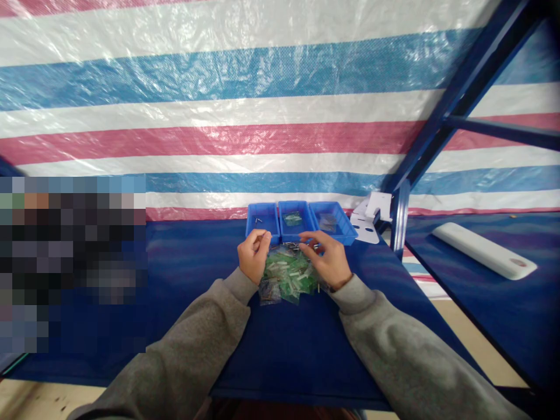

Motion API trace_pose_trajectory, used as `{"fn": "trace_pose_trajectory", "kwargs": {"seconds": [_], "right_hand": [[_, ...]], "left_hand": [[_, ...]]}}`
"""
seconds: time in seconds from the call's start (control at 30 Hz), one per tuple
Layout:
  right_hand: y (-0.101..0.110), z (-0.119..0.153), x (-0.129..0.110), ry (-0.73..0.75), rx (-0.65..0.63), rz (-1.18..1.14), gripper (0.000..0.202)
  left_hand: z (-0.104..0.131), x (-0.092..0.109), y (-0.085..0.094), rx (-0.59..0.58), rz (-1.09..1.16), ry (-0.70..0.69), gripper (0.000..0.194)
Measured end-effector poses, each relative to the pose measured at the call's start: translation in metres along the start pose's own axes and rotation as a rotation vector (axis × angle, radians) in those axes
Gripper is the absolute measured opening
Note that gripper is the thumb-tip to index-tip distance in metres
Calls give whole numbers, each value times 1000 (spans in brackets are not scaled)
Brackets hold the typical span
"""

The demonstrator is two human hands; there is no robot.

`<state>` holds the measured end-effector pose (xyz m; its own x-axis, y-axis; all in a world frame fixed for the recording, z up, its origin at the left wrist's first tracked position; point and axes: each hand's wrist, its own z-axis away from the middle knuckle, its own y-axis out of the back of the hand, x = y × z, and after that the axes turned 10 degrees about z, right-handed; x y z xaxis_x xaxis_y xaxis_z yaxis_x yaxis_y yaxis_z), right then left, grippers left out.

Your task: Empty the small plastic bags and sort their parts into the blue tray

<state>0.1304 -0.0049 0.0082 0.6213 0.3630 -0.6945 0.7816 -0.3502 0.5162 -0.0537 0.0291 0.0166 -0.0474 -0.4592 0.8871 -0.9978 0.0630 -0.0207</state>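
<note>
My left hand (252, 256) is closed, thumb pressed against the fingers, at the left edge of a pile of small clear and green plastic packets (291, 271). What it pinches, if anything, is too small to make out. Over the pile's right side is my right hand (330, 259), its thumb and index finger apart and nothing visible between them. Small metal pieces (292, 247) lie between the hands, at the far side of the pile. Behind stand three blue bins: the left bin (263, 206) holds a few small metal pieces, the middle bin (293, 205) green packets, the right bin (347, 228) clear packets.
White cut-out sheets (367, 224) lean right of the bins, beside a blue metal frame post (399, 219). A long white object (483, 251) rests on another blue surface at right. The blue tabletop (289, 350) extends towards me. A blurred-out area covers the left.
</note>
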Motion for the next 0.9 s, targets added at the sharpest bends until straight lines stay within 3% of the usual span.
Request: {"fn": "trace_pose_trajectory", "kwargs": {"seconds": [0.07,0.13,0.3,0.47,0.6,0.77,0.9], "right_hand": [[-4,3,0,154,-48,215,16],[-9,5,3,249,-70,353,18],[-17,7,8,326,-63,473,13],[-9,5,-2,219,66,298,18],[-5,6,-10,72,110,83,17],[-5,7,-8,-34,14,-115,20],[-2,5,-10,14,-36,-102,21]], "left_hand": [[1,1,-1,-10,3,5,24],[1,1,-2,-15,-3,11,24],[1,-1,-2,-46,-43,11,23],[1,6,-2,-89,-149,-94,21],[3,10,-5,-249,-210,-168,25],[5,10,-6,-352,-230,-173,19],[5,12,-5,-357,-214,-177,19]]}}
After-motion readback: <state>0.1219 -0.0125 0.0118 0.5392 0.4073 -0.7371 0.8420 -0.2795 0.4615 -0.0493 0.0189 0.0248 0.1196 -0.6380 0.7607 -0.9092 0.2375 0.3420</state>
